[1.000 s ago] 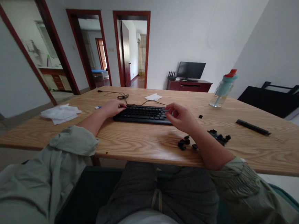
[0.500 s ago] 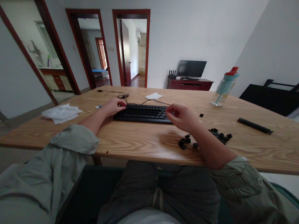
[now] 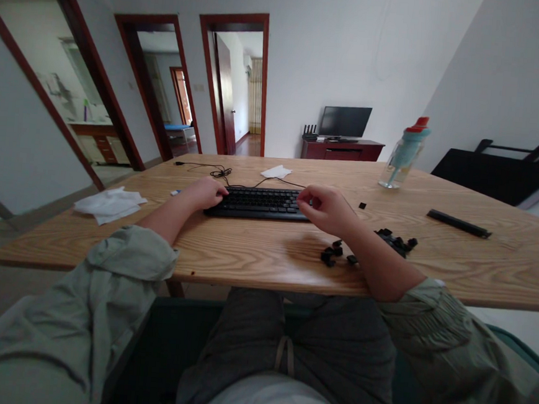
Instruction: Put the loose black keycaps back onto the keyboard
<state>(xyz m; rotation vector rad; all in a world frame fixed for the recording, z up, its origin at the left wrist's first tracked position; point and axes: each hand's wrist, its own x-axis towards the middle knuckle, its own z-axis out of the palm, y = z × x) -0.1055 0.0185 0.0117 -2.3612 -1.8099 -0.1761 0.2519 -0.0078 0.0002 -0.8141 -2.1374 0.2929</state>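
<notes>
A black keyboard [image 3: 260, 204] lies flat on the wooden table in front of me. At its left end is my left hand [image 3: 208, 192], fingers curled closed on the keyboard's edge. Over the keyboard's right part, my right hand [image 3: 322, 207] is closed in a pinch; whatever is between its fingertips is too small or hidden to make out. Loose black keycaps [image 3: 331, 253] lie by my right forearm, and a bigger pile of keycaps [image 3: 394, 242] sits just beyond it. One single keycap [image 3: 362, 205] rests apart, right of my right hand.
Crumpled white tissues [image 3: 110, 204] lie at the table's left, with another tissue [image 3: 276, 171] behind the keyboard. The keyboard's cable [image 3: 220, 172] is coiled at the back. A long black strip [image 3: 459, 223] and a water bottle [image 3: 404, 153] stand on the right side of the wooden table [image 3: 256, 257].
My left hand's fingers have turned slightly downward at the keyboard's left end. My right hand stays almost in place, and the view has shifted a little.
</notes>
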